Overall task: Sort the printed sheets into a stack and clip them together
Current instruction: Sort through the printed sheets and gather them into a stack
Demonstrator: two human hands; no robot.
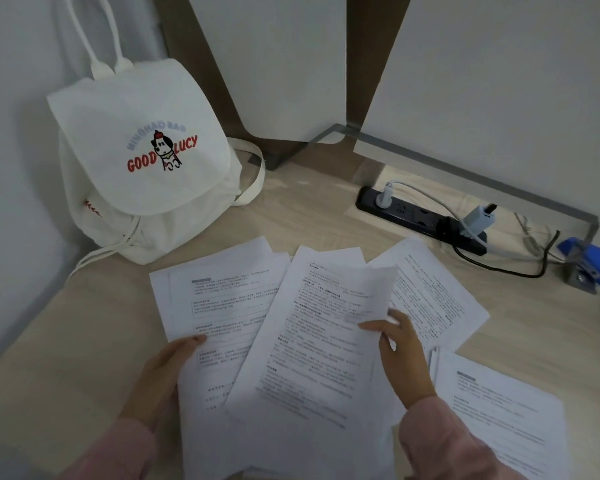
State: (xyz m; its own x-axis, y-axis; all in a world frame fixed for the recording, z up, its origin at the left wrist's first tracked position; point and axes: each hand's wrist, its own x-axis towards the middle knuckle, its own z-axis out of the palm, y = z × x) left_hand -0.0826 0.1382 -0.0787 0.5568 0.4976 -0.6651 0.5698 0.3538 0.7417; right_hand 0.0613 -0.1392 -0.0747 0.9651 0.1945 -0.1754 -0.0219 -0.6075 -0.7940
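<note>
**Both hands on the loose pages**

My left hand [160, 372] grips the left edge of a printed sheet [219, 327], thumb curled over the top of the paper and the other fingers hidden underneath it. That sheet lies partly over another page that sticks out beyond it, away from me.

My right hand [400, 351] holds the right edge of the top sheet [312, 341], thumb pressed on the printed face and pointing toward my left hand, the fingers loosely spread behind the paper's edge. This top sheet sits tilted between my two hands and overlaps the sheet in my left hand. More pages peek out from under its far edge.

Beyond my right hand and slightly to its outer side, another sheet [437, 299] lies fanned out on the desk [84, 323]. Close to my right wrist, on the outer side, a further printed page [499, 410] lies flat, with edges of others showing beneath it. The pages are spread and crossed, not squared into one stack.

Far beyond my left hand, a white backpack [142, 161] with a cartoon dog stands in the corner. Beyond my right hand a black power strip [420, 216] lies along the wall with plugs in it, and farther out to the right sits a blue object [589, 261]; I cannot tell what it is.

Both my sleeves are pink.
</note>
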